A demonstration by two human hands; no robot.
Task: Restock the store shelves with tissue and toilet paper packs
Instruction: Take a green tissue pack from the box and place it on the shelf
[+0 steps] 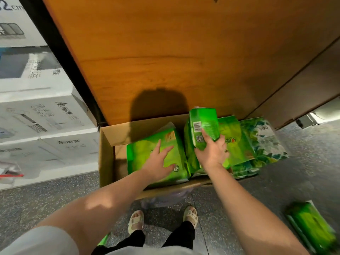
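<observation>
Tissue packs (156, 153) fill carton (105, 153); right grip (213, 150) clasps one (204, 126), left grip (160, 161) flat

Glossy green plastic wrap shines on the tissue packs (158, 155), sitting in a matt brown cardboard box (105, 155) on a speckled, smooth stone-look floor (55, 196), under a smooth wood-grain shelf board (165, 52).

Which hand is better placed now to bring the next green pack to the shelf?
Right. The right hand already grips an upright green pack raised above the cardboard box. The left hand only rests flat on another pack.
</observation>
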